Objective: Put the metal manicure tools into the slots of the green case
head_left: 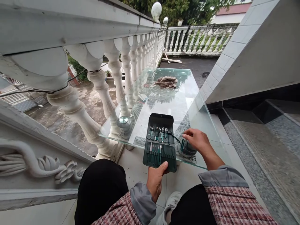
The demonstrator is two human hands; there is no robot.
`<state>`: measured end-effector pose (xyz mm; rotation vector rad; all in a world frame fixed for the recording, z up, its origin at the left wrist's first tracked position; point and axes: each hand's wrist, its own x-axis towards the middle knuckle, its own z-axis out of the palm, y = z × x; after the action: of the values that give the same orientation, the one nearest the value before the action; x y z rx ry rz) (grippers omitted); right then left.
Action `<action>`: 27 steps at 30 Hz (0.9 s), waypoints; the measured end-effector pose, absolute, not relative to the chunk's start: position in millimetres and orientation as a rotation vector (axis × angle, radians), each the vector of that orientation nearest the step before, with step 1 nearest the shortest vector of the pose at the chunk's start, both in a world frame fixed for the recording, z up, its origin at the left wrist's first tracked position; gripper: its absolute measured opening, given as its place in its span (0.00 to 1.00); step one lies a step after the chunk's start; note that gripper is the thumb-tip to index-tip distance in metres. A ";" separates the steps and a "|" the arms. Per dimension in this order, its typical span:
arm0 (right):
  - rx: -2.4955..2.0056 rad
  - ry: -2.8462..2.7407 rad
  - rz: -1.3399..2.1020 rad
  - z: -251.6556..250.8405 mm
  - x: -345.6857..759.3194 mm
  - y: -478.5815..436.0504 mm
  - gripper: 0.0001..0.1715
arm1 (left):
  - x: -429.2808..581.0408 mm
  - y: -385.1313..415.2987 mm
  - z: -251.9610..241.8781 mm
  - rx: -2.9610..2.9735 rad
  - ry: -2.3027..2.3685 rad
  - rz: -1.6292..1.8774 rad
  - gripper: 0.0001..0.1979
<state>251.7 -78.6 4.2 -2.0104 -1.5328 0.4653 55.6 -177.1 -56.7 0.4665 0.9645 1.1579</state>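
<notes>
My left hand grips the lower end of an open dark green manicure case, thumb on top, tilted above the near edge of the glass table. Small scissors, nail clippers and several slim tools sit in its slots. A thin dark strap runs from the case's right side towards my right hand. The fingers of that hand are pinched together, just right of the case. Whether they hold anything is unclear. Below them, a dark rounded shape shows at the glass.
A crumpled brown cloth lies farther back on the glass table. A metal-capped table support stands at its near left corner. White balusters line the left side; stone steps rise at the right.
</notes>
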 end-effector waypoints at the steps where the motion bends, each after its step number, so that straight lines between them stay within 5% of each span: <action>1: -1.959 -1.621 0.486 6.4 243.0 -82.9 0.07 | 55.5 -176.6 -56.6 0.455 0.957 1.171 0.37; 9: -1.912 -1.927 0.598 6.3 196.9 -101.7 0.01 | 56.4 -174.8 -58.5 0.415 0.966 1.219 0.39; 27: -1.742 -1.607 0.758 6.1 193.8 -82.3 0.15 | 53.6 -175.0 -63.5 0.450 0.970 1.186 0.39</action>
<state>193.8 -82.3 6.1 -1.7416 -1.6074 0.7583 53.6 -175.0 -63.5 0.4497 0.9703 1.1864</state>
